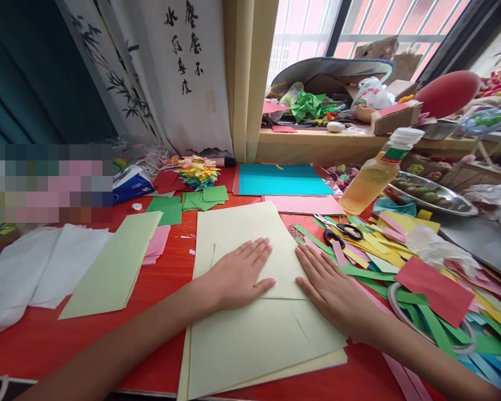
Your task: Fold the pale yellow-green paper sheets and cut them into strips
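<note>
My left hand (242, 274) lies flat on a pale cream sheet of paper (242, 223), its fingers stretched out and pointing up and right. My right hand (328, 284) rests flat at the sheet's right side, fingers spread toward the upper left. Neither hand grips anything. Beneath that sheet are larger pale sheets (250, 351), stacked slightly askew, with a short crease or cut line at the right. To the left lies a folded pale green paper (114, 267). Black-handled scissors (338, 229) lie just beyond my right hand, among coloured strips.
On the red table (167, 301) are green squares (171, 210), pink paper (303, 205), blue sheets (275, 179) and a folded paper ornament (197, 170). A tilted bottle (373, 175), a metal tray (434, 194), a tape roll (394, 303) and many strips crowd the right.
</note>
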`<state>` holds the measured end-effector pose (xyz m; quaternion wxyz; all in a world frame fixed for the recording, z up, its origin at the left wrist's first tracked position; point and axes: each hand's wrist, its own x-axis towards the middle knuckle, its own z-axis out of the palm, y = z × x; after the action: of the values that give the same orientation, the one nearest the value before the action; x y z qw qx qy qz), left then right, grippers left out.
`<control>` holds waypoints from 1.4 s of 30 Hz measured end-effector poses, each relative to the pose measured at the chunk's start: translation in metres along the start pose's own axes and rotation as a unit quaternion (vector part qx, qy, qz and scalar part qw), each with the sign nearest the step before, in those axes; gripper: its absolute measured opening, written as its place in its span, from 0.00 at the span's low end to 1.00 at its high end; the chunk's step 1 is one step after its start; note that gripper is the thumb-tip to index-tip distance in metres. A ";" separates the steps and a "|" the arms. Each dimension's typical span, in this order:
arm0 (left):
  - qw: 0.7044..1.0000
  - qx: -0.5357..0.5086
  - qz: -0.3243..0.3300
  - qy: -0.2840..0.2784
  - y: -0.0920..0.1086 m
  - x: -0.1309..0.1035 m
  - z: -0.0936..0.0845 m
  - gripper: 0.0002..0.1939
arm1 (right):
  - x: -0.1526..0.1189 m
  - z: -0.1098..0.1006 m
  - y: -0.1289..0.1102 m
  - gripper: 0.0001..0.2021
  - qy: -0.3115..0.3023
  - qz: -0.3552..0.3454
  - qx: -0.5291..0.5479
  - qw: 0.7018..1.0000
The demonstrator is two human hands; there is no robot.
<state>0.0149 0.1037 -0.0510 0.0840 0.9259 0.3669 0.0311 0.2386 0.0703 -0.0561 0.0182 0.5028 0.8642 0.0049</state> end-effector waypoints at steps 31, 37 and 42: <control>0.995 -0.020 -0.006 -0.101 -0.020 -0.044 -0.022 0.30 | 0.004 -0.023 0.018 0.36 -0.134 -0.050 0.101 0.985; 0.993 -0.022 -0.050 -0.107 -0.031 -0.068 -0.024 0.28 | 0.006 -0.027 0.018 0.36 -0.167 -0.046 0.104 0.979; 0.990 -0.045 -0.062 -0.115 -0.035 -0.079 -0.029 0.27 | 0.008 -0.026 0.026 0.35 -0.147 -0.075 0.115 0.980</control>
<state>-0.0697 0.0781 -0.0286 0.1689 0.8940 0.4099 -0.0644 0.2561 0.0902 -0.0297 0.0875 0.4309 0.8820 -0.1697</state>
